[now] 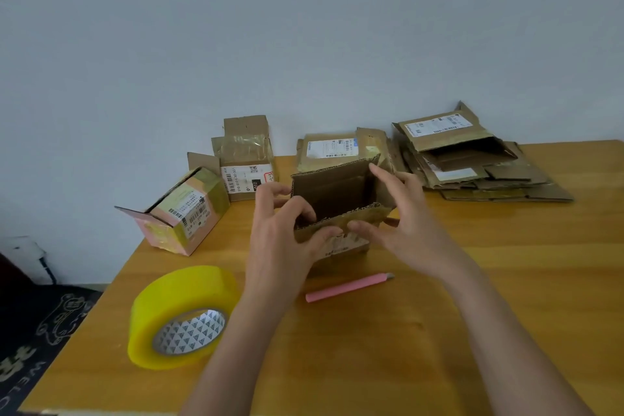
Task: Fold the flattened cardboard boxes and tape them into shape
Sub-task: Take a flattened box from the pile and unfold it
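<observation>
Both hands are gripping the open box (337,199) mid-counter (506,280): left hand (283,236) curling over its near flap, right hand (401,216) pinching the right side. Tape (184,314) is lying near-left, flats (472,162) far-right.

- A wooden table (506,297) with a warm yellow-brown top is seen, set against the wall.
- A plain pale grey-blue wall (304,27) is shown behind the table, filling the upper part of the view.
- A dark floor mat (40,331) with a light cartoon drawing and pale lettering is seen on the floor left of the table.
- A white object (23,250) is seen at the wall's foot on the far left; what it is cannot be told.
</observation>
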A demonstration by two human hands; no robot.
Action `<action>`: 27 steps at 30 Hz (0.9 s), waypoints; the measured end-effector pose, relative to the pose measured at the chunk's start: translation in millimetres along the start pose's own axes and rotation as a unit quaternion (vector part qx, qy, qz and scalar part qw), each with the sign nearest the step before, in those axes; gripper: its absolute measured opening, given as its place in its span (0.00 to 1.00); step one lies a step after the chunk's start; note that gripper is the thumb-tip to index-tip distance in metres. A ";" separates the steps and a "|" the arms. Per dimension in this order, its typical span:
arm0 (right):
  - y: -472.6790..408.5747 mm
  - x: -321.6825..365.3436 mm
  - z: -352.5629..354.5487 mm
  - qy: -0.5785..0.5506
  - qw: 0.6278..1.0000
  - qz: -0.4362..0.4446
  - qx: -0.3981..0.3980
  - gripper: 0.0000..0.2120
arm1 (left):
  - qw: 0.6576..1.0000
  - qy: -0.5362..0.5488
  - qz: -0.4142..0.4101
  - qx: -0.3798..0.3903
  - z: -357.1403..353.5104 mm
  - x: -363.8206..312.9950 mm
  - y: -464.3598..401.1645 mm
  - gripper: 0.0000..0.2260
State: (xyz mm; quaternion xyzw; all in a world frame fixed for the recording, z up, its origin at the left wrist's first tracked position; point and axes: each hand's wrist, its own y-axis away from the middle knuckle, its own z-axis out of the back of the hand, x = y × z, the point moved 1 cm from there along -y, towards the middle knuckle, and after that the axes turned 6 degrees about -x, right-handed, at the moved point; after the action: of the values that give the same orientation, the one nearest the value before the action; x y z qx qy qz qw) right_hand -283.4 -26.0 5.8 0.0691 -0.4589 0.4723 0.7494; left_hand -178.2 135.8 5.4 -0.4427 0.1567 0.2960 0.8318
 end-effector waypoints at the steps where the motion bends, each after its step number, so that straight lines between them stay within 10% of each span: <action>1: -0.7 -1.2 -2.5 -0.011 1.000 0.010 -0.011 0.46 | 1.000 0.004 0.001 0.011 -0.7 1.5 -0.3 0.16; 7: -6.4 -10.2 -14.7 -0.023 0.997 0.065 -0.033 0.30 | 0.998 0.047 0.038 0.031 -4.2 9.0 1.1 0.20; 16: -24.8 -16.5 -22.5 -0.010 0.999 0.049 0.016 0.24 | 0.932 0.191 0.307 0.010 -17.6 31.2 -5.1 0.17; 27: -34.7 -35.9 -22.1 -0.029 0.999 0.021 -0.033 0.21 | 0.970 0.070 0.218 0.086 -35.7 29.0 -19.8 0.11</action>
State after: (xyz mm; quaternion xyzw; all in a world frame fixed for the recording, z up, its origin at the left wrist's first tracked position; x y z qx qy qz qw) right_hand -247.7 -56.2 -22.3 0.0478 -0.4972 0.4705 0.7275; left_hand -143.3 107.8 -17.0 -0.3442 0.3316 0.4240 0.7692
